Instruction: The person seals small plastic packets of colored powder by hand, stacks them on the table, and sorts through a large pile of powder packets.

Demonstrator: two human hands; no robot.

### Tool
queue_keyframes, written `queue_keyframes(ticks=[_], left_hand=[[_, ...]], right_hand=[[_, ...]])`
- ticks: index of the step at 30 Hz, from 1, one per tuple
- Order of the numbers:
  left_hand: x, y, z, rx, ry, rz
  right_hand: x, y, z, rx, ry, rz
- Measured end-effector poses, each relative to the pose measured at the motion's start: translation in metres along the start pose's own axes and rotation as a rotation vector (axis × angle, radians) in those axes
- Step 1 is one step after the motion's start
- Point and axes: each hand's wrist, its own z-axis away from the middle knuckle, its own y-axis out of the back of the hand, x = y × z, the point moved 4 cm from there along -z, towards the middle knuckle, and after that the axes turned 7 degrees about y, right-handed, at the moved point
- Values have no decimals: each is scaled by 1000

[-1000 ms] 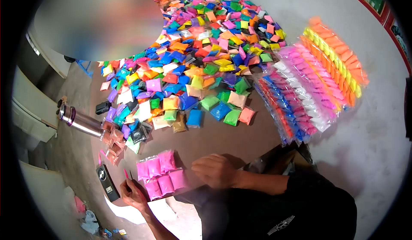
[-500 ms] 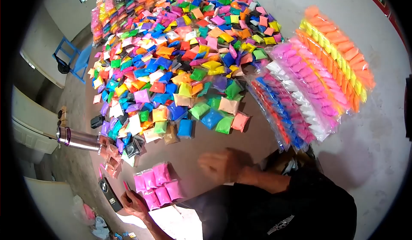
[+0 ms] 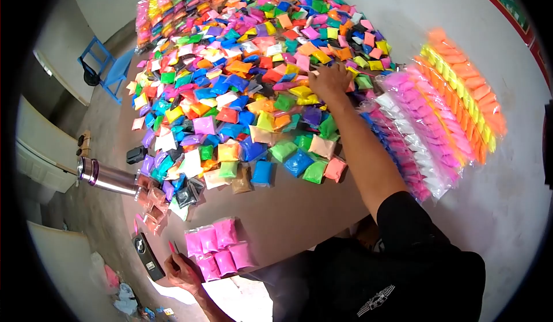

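My right hand [image 3: 331, 83] is stretched far over the heap of small coloured packets [image 3: 230, 86]. Its fingers are bent and apart, touching or just above packets at the heap's right side; nothing is visibly held. My left hand [image 3: 183, 271] is low at the table's front edge, closed around a slim pink stick [image 3: 173, 247] whose tip pokes up past the fingers. Right beside that hand lie two short rows of pink packets [image 3: 217, 242] in clear wrapping. A black oblong device [image 3: 148, 257] rests to its left.
Long clear bags of sorted packets [image 3: 423, 129] lie at the right. A steel flask [image 3: 112, 178] and brown packets [image 3: 154, 204] are at the left edge. White paper [image 3: 242, 299] sits by my lap. A blue chair [image 3: 109, 71] stands beyond the table.
My right hand has swung from the bare front of the table up and away onto the packet heap. My left hand keeps its place with the pink stick. The view has shifted slightly.
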Motion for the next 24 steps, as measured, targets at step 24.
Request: queue_keyframes(ticks=[24], left_hand=[[17,6,3,10,-129,-5]], right_hand=[[-54,83,182,-361,-748,-1925]])
